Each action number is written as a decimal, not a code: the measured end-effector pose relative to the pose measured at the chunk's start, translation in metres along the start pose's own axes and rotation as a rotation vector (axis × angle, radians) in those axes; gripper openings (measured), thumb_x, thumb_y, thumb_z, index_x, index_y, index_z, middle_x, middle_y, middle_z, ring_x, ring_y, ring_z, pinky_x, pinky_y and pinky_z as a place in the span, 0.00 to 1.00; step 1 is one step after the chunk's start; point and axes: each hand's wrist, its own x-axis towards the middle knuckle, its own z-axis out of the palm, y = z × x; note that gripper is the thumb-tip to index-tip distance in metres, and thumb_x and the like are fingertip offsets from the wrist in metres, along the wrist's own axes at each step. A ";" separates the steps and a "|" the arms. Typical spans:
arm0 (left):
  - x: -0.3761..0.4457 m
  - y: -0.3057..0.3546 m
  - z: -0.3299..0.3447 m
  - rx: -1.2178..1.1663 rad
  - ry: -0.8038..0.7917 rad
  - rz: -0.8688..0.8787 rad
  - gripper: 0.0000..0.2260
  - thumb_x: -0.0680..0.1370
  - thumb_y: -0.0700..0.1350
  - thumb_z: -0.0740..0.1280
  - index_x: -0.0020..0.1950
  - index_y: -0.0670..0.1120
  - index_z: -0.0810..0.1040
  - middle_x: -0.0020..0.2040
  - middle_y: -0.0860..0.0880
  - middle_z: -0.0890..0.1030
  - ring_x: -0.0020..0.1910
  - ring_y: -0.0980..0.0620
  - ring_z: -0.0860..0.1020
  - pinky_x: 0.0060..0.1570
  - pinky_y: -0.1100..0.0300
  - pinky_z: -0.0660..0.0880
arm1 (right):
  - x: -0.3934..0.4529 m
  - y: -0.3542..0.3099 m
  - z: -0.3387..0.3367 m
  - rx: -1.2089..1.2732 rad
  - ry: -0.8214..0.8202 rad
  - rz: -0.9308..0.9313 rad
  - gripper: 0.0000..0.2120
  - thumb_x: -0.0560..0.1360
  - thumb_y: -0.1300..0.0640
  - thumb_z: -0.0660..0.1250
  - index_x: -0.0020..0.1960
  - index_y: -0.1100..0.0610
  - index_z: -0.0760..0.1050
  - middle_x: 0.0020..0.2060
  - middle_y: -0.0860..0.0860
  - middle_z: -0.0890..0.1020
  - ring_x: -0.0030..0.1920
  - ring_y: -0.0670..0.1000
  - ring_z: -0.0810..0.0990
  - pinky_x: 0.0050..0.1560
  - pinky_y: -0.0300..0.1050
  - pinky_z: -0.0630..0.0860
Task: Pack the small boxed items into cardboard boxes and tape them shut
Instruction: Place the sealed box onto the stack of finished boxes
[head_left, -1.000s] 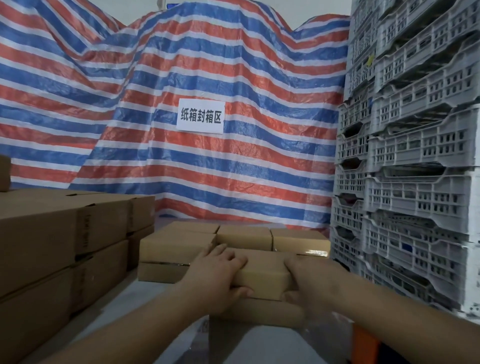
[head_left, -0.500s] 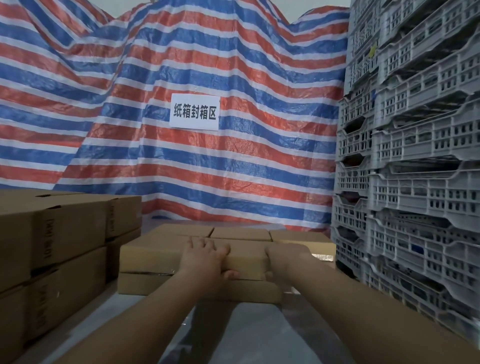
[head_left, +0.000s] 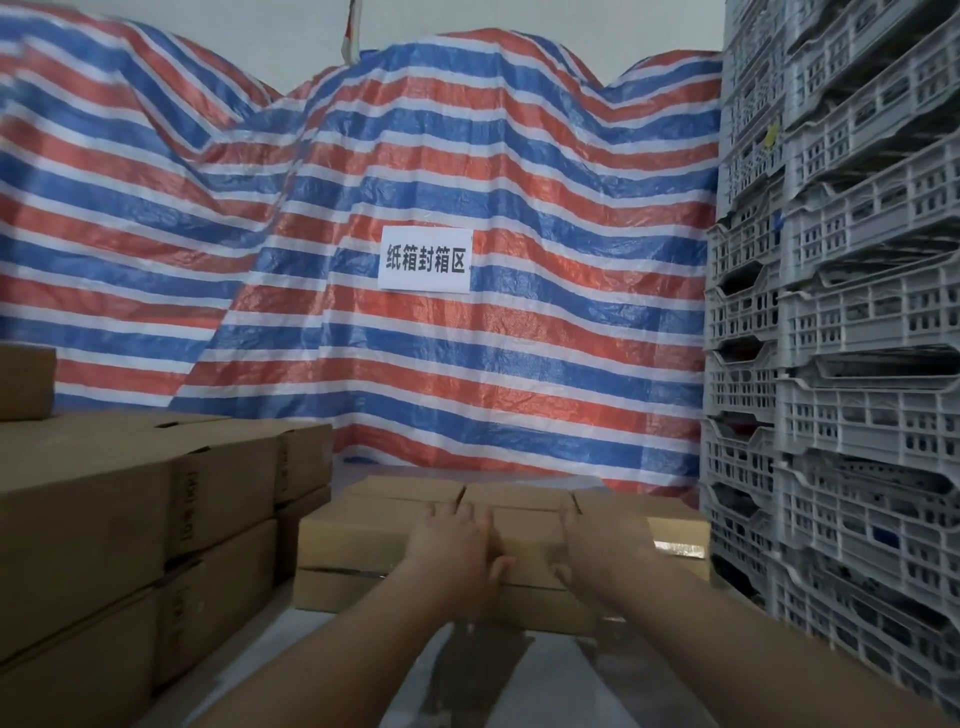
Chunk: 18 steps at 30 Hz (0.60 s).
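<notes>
A flat cardboard box (head_left: 524, 540) is held at the far end of the grey work surface (head_left: 519, 686), on the top layer of a low stack of like boxes. The left hand (head_left: 457, 540) is laid over the box's left part, its fingers stretched forward across the top face and its thumb hooked down over the near edge. The right hand (head_left: 602, 540) is set against the box's right end, its fingers wrapped over the top; how far they curl cannot be told, since they are seen from behind. The box thus lies between the two hands, touching both. Just to its left a neighbouring box (head_left: 353, 535) is seen in the same layer, and a row of further boxes (head_left: 514, 496) lies directly behind. Larger cartons (head_left: 130, 519) are stacked at the left. A striped tarpaulin (head_left: 467, 364) bearing a white paper sign (head_left: 425, 260) hangs behind, and grey plastic crates (head_left: 841, 322) are piled at the right.
</notes>
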 end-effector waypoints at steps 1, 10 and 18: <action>-0.007 0.000 -0.010 -0.009 0.000 0.003 0.25 0.81 0.58 0.58 0.74 0.46 0.63 0.73 0.43 0.67 0.73 0.41 0.64 0.72 0.41 0.59 | -0.004 0.000 -0.006 0.024 0.054 -0.012 0.24 0.82 0.44 0.60 0.74 0.54 0.67 0.63 0.52 0.77 0.61 0.54 0.77 0.62 0.50 0.76; -0.097 -0.024 -0.105 -0.077 0.232 0.018 0.06 0.78 0.35 0.62 0.52 0.40 0.77 0.46 0.41 0.80 0.46 0.39 0.79 0.39 0.51 0.69 | -0.061 -0.012 -0.090 0.215 0.258 -0.101 0.07 0.83 0.50 0.58 0.48 0.50 0.69 0.43 0.46 0.75 0.44 0.47 0.76 0.56 0.43 0.77; -0.173 -0.077 -0.171 0.272 0.184 -0.071 0.32 0.77 0.40 0.68 0.76 0.55 0.59 0.49 0.45 0.76 0.46 0.45 0.78 0.39 0.52 0.74 | -0.121 -0.065 -0.149 0.238 0.417 -0.248 0.16 0.82 0.48 0.54 0.38 0.51 0.70 0.32 0.45 0.71 0.35 0.46 0.75 0.43 0.42 0.78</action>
